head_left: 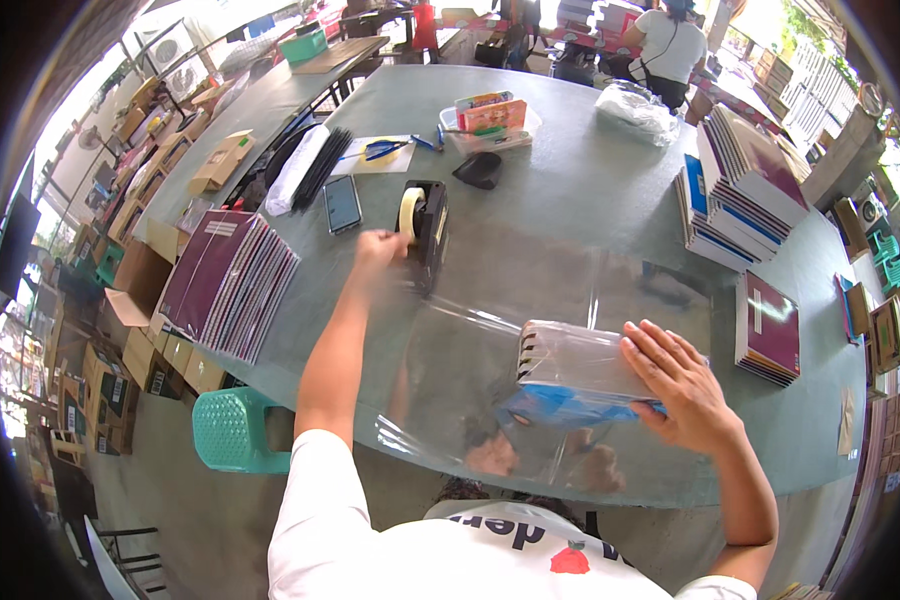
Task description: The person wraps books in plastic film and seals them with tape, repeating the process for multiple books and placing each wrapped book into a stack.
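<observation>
My right hand (682, 392) lies on the right end of a bundle of spiral-bound notebooks (575, 355), fingers stretched flat on its top and thumb low on the near side. Clear plastic film covers the bundle, which shows grey on top and blue along the near side. Under and around it a sheet of clear plastic film (450, 385) spreads over the table, reflecting light. My left hand (380, 254), partly blurred, is closed beside the black tape dispenser (432, 235), its fingertips near the tape roll (409, 212). Whatever it pinches is hidden.
Maroon spiral notebooks stand in a stack (232, 285) at left; more stacks (745, 185) and a smaller pile (770, 328) lie at right. A phone (343, 204), black pouch (479, 170), plastic tub (530, 128) and crumpled plastic bag (638, 112) occupy the far side. A green stool (232, 430) stands left.
</observation>
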Action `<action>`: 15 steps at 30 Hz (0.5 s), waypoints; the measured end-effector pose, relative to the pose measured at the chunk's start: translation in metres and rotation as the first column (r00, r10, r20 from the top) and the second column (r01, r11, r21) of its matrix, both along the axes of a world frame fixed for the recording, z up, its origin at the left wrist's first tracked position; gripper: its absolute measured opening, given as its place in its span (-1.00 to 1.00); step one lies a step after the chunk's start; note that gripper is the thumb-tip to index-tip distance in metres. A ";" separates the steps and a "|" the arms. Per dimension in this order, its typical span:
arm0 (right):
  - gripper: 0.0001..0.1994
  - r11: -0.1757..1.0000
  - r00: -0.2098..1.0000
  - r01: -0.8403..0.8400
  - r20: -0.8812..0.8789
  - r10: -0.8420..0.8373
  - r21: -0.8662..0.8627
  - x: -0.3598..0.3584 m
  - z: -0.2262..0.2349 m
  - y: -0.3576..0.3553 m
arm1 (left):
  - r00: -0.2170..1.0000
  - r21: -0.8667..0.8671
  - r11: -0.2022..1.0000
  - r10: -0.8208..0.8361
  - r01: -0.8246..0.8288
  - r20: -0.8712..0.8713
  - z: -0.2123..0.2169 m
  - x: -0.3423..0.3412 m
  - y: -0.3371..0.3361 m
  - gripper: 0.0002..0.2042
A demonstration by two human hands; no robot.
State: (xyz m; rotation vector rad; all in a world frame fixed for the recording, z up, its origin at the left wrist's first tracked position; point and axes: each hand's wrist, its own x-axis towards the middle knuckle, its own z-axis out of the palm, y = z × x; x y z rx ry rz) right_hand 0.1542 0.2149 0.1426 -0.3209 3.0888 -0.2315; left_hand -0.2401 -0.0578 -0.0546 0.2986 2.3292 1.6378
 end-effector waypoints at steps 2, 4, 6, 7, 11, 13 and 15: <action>-0.25 0.999 0.999 0.046 -0.019 -0.046 -0.006 0.000 -0.005 0.006 | 0.991 -0.087 0.994 0.059 -0.070 -0.124 0.033 0.031 0.025 -0.78; -0.25 0.999 0.999 0.041 -0.027 -0.041 -0.021 0.002 -0.006 0.007 | 0.968 0.055 0.996 0.085 -0.074 -0.237 0.027 0.050 0.011 -0.83; -0.24 0.998 0.997 0.050 -0.053 -0.052 -0.029 0.004 -0.004 0.011 | 0.982 0.192 0.976 0.070 -0.104 0.173 -0.007 0.076 -0.006 -0.85; -0.25 0.997 0.997 0.039 -0.065 -0.044 -0.073 0.002 -0.002 0.008 | 0.999 -0.033 0.999 0.043 -0.042 0.025 -0.017 0.076 -0.021 -0.88; -0.29 0.987 0.992 -0.101 -0.094 0.090 -0.122 -0.004 -0.003 0.007 | 0.708 -0.782 0.454 -0.370 -0.427 -0.602 0.010 0.056 -0.051 -0.98; -0.33 0.991 0.994 -0.065 -0.092 0.054 -0.120 -0.001 -0.012 0.014 | 0.739 -0.770 0.531 -0.345 -0.355 -0.578 0.078 0.085 -0.024 -0.95; -0.36 0.990 0.992 -0.069 -0.113 0.055 -0.124 0.004 -0.017 0.022 | 0.829 -0.407 0.913 -0.241 0.018 -0.505 0.165 0.166 0.019 -0.89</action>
